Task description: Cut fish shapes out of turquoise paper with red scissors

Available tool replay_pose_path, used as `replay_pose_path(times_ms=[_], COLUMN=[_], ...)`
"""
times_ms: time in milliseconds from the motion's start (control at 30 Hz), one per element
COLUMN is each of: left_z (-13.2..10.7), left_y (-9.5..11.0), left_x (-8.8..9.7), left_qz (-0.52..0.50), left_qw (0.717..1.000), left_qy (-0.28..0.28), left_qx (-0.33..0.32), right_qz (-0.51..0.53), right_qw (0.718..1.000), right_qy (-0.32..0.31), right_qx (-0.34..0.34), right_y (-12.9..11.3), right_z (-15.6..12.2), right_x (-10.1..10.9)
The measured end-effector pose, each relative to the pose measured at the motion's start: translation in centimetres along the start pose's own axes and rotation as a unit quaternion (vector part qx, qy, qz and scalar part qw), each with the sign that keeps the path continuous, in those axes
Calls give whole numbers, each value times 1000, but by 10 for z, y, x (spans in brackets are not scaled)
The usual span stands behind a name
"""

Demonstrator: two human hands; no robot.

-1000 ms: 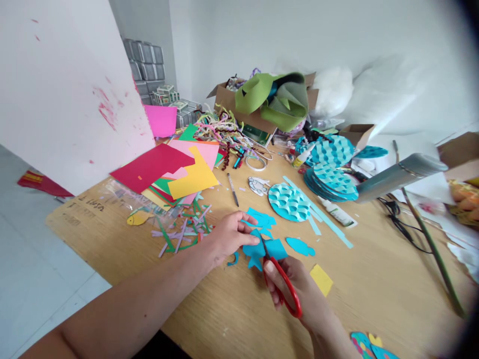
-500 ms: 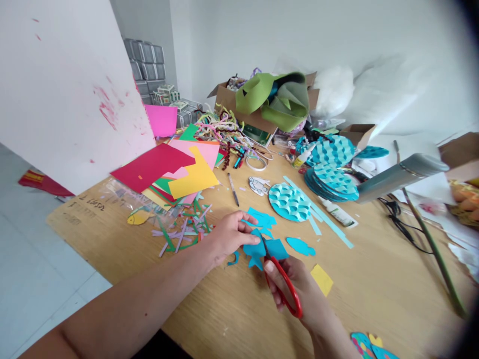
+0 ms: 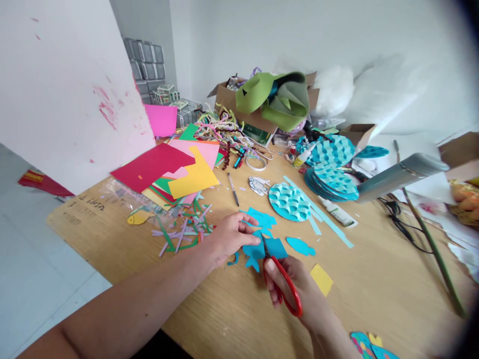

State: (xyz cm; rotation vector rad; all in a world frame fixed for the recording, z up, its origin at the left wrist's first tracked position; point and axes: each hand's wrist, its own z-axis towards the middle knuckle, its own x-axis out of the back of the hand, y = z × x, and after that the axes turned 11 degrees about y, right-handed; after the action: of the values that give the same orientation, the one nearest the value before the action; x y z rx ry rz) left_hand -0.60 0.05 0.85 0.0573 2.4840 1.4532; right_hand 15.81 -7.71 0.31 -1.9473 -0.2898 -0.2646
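Between the fingers of my left hand [image 3: 235, 233] is a piece of blue paper [image 3: 276, 248]. My right hand [image 3: 295, 284] is closed around the red handles of the scissors [image 3: 288, 286], whose blades meet the paper. A fish-tail shape of blue paper [image 3: 253, 260] shows under the blades; whether it joins the held piece, I cannot tell. Behind my fingers lies a blue paper offcut [image 3: 264, 218]. To the right rest a cut-out blue fish [image 3: 300, 246] and a yellow paper piece [image 3: 321, 279]. A thin curled blue scrap [image 3: 233, 258] sits below my left wrist.
Coloured paper sheets [image 3: 160, 172] and paper strips [image 3: 183, 232] cover the left side. Beyond my hands are a pen [image 3: 233, 189], a wavy blue disc [image 3: 289, 202] and a glue bottle [image 3: 339, 213]. A grey thermos [image 3: 404, 177] and a green stick [image 3: 434, 254] are at right.
The scissor blades and the blue paper have shifted very slightly against each other. Both hands stay in nearly the same place, and everything else on the table is unmoved.
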Motion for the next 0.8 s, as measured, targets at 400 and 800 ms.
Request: replay_pose_path(times_ms=[400, 800], left_z=[-1, -3], left_y=[0, 3], left_x=[0, -3], left_qz=[-4, -7], left_qw=[1000, 1000], left_qy=[-3, 2], left_qx=[17, 29], right_qz=[-4, 10], right_qw=[1000, 1000], right_qy=[2, 4], right_qx=[-7, -16], right_y=[-7, -12], right_z=[-1, -4], right_x=[-1, -1])
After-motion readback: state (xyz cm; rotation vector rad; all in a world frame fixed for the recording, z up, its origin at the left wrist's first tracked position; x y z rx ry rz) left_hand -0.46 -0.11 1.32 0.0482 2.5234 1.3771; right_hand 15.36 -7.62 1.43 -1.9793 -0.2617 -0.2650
